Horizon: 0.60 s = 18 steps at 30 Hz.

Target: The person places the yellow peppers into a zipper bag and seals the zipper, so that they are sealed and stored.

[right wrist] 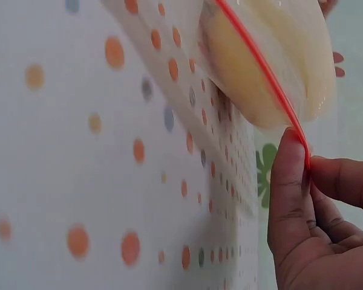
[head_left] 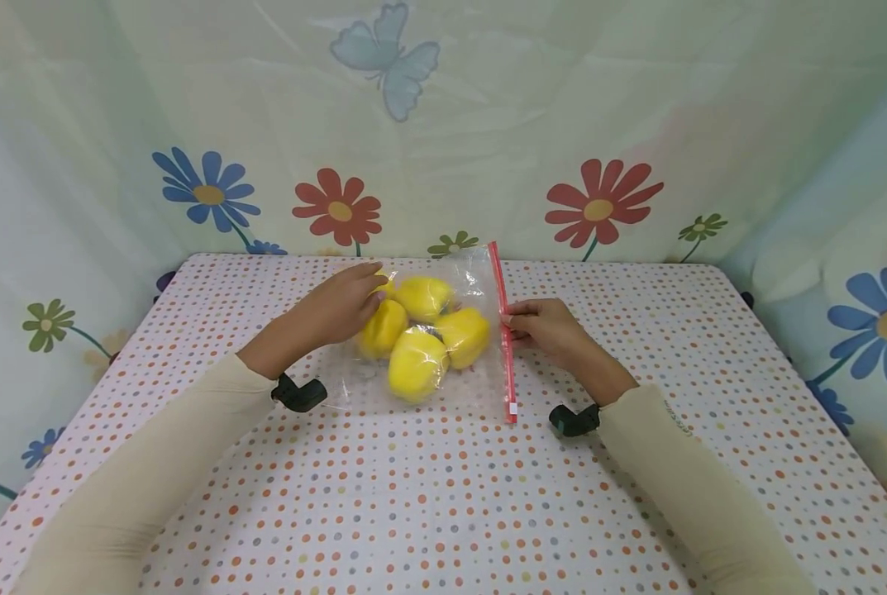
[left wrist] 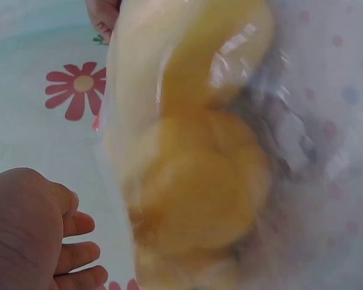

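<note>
A clear zip bag (head_left: pixel 467 397) lies on the table with several smooth, rounded yellow fruit-like things (head_left: pixel 417 365) inside; their exact kind is unclear. Its red zip strip (head_left: pixel 507 364) runs along the right edge. My right hand (head_left: pixel 550 326) pinches this strip between thumb and fingers, as the right wrist view also shows. Over the bag's left side is my left hand (head_left: pixel 346 302), beside the yellow things. In the left wrist view its fingers (left wrist: pixel 78 257) are loosely bent and hold nothing; whether they touch the plastic cannot be told.
A dotted cloth covers the table (head_left: pixel 383 512). Behind it hangs a pale curtain (head_left: pixel 473 149) printed with flowers and a butterfly, close to the table's far edge. Dark wrist cameras (head_left: pixel 299 394) sit at both cuffs.
</note>
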Each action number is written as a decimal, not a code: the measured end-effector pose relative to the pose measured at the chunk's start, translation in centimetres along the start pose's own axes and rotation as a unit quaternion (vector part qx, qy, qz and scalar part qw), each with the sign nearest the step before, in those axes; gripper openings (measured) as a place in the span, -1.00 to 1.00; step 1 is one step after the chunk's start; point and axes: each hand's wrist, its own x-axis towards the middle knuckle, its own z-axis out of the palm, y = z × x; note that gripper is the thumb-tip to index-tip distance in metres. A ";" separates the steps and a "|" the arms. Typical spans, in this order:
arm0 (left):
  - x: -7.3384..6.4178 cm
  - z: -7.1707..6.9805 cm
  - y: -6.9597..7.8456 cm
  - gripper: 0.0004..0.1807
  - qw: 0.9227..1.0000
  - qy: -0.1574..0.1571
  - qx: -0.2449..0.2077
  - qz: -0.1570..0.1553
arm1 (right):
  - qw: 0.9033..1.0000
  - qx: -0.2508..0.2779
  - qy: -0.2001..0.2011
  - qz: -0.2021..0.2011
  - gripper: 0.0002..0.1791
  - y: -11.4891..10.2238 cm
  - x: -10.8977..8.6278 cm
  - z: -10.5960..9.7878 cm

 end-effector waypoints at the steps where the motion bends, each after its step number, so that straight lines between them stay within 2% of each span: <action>1: -0.2 0.0 -0.1 -0.54 1.000 0.001 0.000 -0.004 | 1.000 -0.005 0.002 -0.001 -0.63 0.1 -0.1 -0.4; 6: -1.5 0.3 -1.0 -0.53 1.000 0.000 0.011 -0.024 | 0.999 -0.044 0.009 -0.010 -0.61 0.4 -0.7 -2.3; 10: -2.6 0.4 -2.1 -0.54 0.999 -0.002 0.024 -0.034 | 0.997 -0.075 -0.007 -0.006 -0.59 0.6 -1.2 -3.8; 13: -3.4 0.4 -2.7 -0.54 0.998 -0.007 0.026 -0.049 | 0.994 -0.113 -0.003 -0.010 -0.57 0.5 -1.5 -4.7; 15: -3.8 0.3 -2.9 -0.53 0.998 -0.010 0.031 -0.059 | 0.987 -0.156 0.021 -0.032 -0.56 0.3 -1.5 -5.4; 18: -4.1 0.0 -3.1 -0.53 0.997 -0.005 0.046 -0.067 | 0.964 -0.236 0.081 -0.093 -0.51 0.3 -1.2 -6.7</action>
